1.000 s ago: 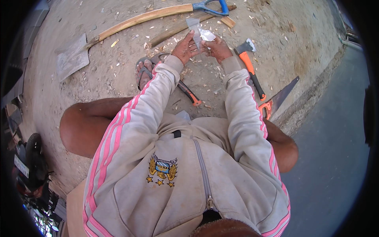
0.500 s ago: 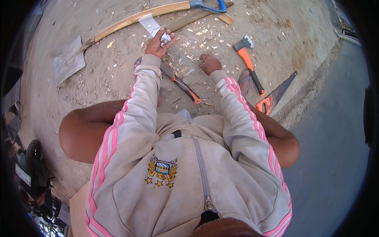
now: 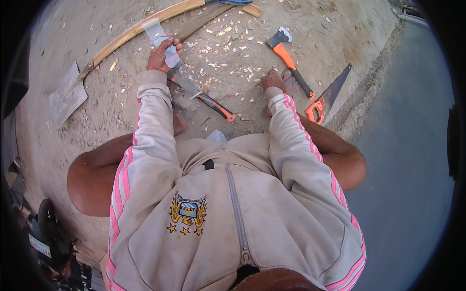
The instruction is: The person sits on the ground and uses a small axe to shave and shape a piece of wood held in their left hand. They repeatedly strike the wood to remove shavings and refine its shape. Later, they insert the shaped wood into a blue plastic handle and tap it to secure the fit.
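My left hand [image 3: 165,55] is closed round a long see-through strip [image 3: 182,77], whitish toward its far end; whether it is glass or plastic I cannot tell. The strip slants down toward a tool with a black and orange handle [image 3: 216,106] lying on the ground, whose head is partly hidden. My right hand [image 3: 273,80] is curled closed beside my sandalled right foot [image 3: 290,83]; what its fingers hold, if anything, is hidden. To the right of that hand lies an axe [image 3: 292,63] with an orange and black handle.
A handsaw [image 3: 332,92] with an orange grip lies beyond the axe. At the far left is a shovel [image 3: 66,94] with a pale wooden shaft [image 3: 141,29]; a wooden pole [image 3: 204,22] lies alongside. Wood chips litter the dirt. A smooth grey slab [image 3: 403,145] fills the right side.
The view has shifted, so the ground tools appear farther left and higher. My hands are farther apart; the strip, still in my left hand, now points more steeply down, over the black and orange handle.
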`<action>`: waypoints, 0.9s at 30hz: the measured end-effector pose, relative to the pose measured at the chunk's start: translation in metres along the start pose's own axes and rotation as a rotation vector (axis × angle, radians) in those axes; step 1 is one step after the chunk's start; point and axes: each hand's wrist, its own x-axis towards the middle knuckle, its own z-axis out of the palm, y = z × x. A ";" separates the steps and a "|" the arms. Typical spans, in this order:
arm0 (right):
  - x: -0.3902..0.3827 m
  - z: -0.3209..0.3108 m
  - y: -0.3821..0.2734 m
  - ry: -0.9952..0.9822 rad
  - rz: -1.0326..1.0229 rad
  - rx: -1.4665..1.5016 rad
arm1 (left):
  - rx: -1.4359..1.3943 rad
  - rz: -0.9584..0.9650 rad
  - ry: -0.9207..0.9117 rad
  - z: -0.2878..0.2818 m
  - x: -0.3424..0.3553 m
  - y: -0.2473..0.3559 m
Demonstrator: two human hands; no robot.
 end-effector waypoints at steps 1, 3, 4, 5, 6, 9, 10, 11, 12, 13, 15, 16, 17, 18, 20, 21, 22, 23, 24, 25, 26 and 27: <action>0.002 0.009 0.011 -0.001 0.047 -0.025 | 0.016 -0.025 -0.026 0.006 0.000 -0.006; -0.013 0.019 0.007 0.083 0.003 -0.033 | 0.012 -0.072 -0.046 0.002 -0.006 -0.011; -0.020 0.023 0.002 0.123 -0.020 -0.031 | 0.003 -0.061 -0.062 -0.001 -0.008 -0.013; -0.010 0.032 0.021 0.122 -0.010 -0.008 | 0.000 -0.073 -0.095 0.006 -0.011 -0.016; -0.006 0.029 0.026 0.077 -0.050 0.021 | -0.003 -0.063 -0.114 0.004 -0.013 -0.013; -0.005 0.013 0.027 0.029 -0.155 0.060 | -0.015 -0.056 -0.145 -0.014 -0.017 -0.002; -0.008 0.012 0.026 0.057 -0.168 0.061 | -0.026 -0.054 -0.164 -0.020 -0.018 0.001; -0.003 0.016 0.039 0.072 -0.176 0.120 | -0.028 -0.055 -0.191 -0.019 -0.017 -0.002; -0.001 0.015 0.039 0.083 -0.191 0.183 | -0.048 -0.066 -0.187 -0.014 -0.018 -0.002; 0.005 0.013 0.036 0.029 -0.191 0.346 | -0.069 -0.076 -0.183 -0.007 -0.018 -0.005; 0.006 -0.002 0.013 -0.100 -0.205 0.663 | -0.080 -0.064 -0.184 -0.001 -0.023 -0.011; 0.007 -0.008 -0.003 -0.127 -0.254 0.794 | -0.079 -0.072 -0.170 0.004 -0.022 -0.013; 0.007 -0.012 -0.016 -0.146 -0.286 0.926 | -0.077 -0.097 -0.166 0.017 -0.022 -0.017; 0.006 -0.014 -0.029 -0.170 -0.316 1.057 | -0.076 -0.125 -0.155 0.024 -0.024 -0.023; -0.017 -0.038 -0.086 -0.174 -0.439 1.090 | -0.069 -0.104 -0.204 0.018 -0.023 -0.032; -0.033 -0.052 -0.115 -0.129 -0.549 1.031 | -0.061 -0.088 -0.201 0.022 -0.026 -0.033; -0.048 -0.062 -0.140 -0.076 -0.655 0.973 | -0.049 -0.074 -0.205 0.027 -0.026 -0.033; -0.055 -0.063 -0.160 0.247 -0.842 0.831 | -0.032 -0.081 -0.213 0.033 -0.025 -0.036; -0.060 -0.063 -0.175 0.573 -1.002 0.665 | -0.083 -0.101 -0.251 0.043 -0.027 -0.038; -0.072 -0.064 -0.191 0.573 -0.982 0.574 | -0.136 -0.105 -0.275 0.049 -0.031 -0.034; -0.088 -0.069 -0.206 0.577 -0.963 0.485 | -0.189 -0.106 -0.301 0.054 -0.036 -0.033; -0.097 -0.069 -0.216 0.591 -0.936 0.394 | -0.275 -0.099 -0.264 0.063 -0.037 -0.037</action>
